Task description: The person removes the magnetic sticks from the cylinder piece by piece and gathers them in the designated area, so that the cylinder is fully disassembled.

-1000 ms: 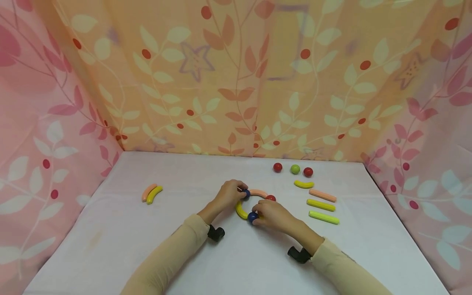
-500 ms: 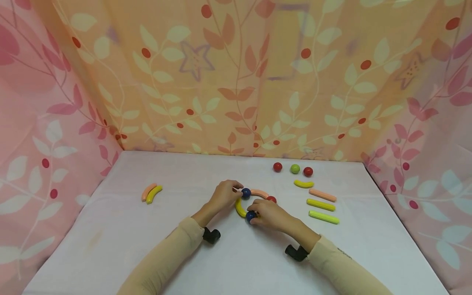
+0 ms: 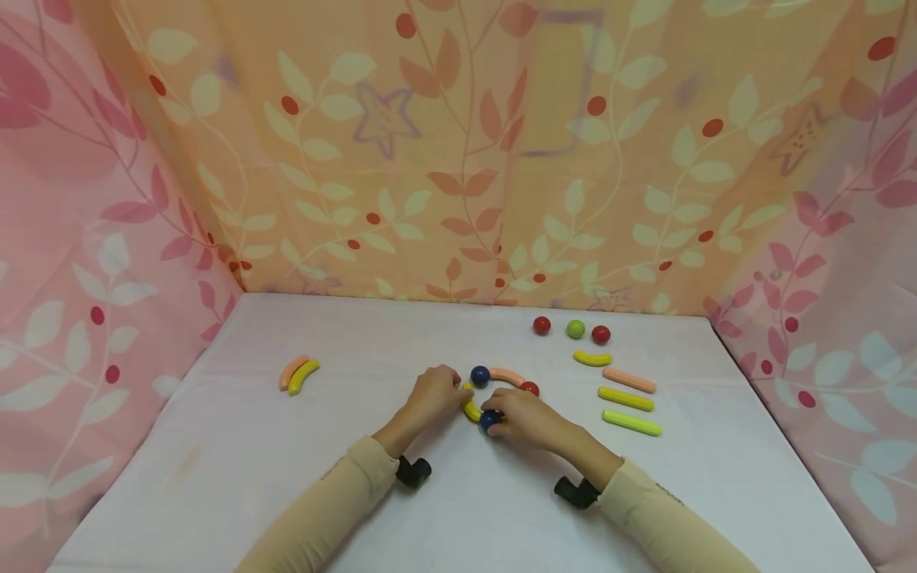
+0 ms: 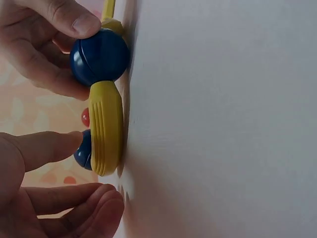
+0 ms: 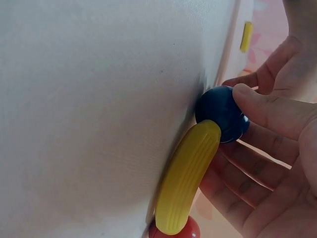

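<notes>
Curved sticks and balls form a ring mid-table. My right hand (image 3: 528,415) pinches the near blue ball (image 5: 223,113) between thumb and fingers. A yellow curved stick (image 5: 188,178) runs from that ball to a red ball (image 3: 530,389); in the head view my right hand mostly covers this stick. Another yellow curved stick (image 4: 105,130) joins the near blue ball on the left. Around its far end my left hand (image 3: 433,395) holds thumb and fingers apart; whether the thumb touches it I cannot tell. A second blue ball (image 3: 480,376) sits at the back, beside a pink curved stick (image 3: 507,376).
To the right lie a short yellow curved stick (image 3: 592,359) and straight pink (image 3: 629,380), yellow (image 3: 626,399) and lime (image 3: 631,422) sticks. Behind them are two red balls and a green ball (image 3: 575,329). A pink (image 3: 293,372) and a yellow curved stick (image 3: 304,377) lie at left.
My left hand has let go of the back blue ball and moved nearer, to the end of the left yellow curved stick. The right hand keeps its hold on the near blue ball.
</notes>
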The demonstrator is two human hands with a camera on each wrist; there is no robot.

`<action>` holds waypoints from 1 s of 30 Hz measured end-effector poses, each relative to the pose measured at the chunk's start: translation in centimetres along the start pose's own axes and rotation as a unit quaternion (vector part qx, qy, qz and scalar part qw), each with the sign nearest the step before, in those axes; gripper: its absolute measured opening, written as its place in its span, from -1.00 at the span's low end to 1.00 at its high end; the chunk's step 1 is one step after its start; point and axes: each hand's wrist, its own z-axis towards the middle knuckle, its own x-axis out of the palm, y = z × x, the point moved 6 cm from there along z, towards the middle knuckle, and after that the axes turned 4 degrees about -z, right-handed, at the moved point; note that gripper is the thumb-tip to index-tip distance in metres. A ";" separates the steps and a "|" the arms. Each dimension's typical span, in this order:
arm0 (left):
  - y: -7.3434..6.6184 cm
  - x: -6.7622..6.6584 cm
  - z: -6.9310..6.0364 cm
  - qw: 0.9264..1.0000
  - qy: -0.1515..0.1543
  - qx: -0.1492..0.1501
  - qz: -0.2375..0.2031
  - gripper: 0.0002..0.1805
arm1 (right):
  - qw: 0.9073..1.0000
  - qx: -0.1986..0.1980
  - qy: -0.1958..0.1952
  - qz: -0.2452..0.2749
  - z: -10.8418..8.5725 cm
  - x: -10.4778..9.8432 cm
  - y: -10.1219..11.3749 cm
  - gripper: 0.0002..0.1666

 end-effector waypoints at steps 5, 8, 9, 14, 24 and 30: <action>-0.2 0.5 -0.1 1.000 0.005 0.005 0.016 -0.67 | 1.000 0.000 0.001 0.007 0.0 0.1 -0.1 -0.62; -0.2 0.8 0.0 1.000 0.006 0.003 0.018 -0.69 | 1.000 -0.006 0.000 0.006 0.0 0.1 -0.1 -0.62; -0.1 0.8 0.0 1.000 0.006 0.002 0.019 -0.69 | 1.000 -0.008 -0.001 0.006 0.0 0.1 -0.1 -0.63; -0.3 0.9 0.1 1.000 0.002 0.003 0.022 -0.69 | 1.000 -0.018 -0.006 -0.001 -0.1 0.1 -0.1 -0.63; -0.9 0.7 -0.3 0.999 -0.013 0.022 0.040 -0.68 | 1.000 -0.026 -0.006 0.002 0.0 0.0 -0.1 -0.66; -0.8 0.6 -0.5 0.999 -0.013 0.013 0.027 -0.71 | 1.000 -0.028 -0.002 0.003 -0.1 0.0 0.0 -0.66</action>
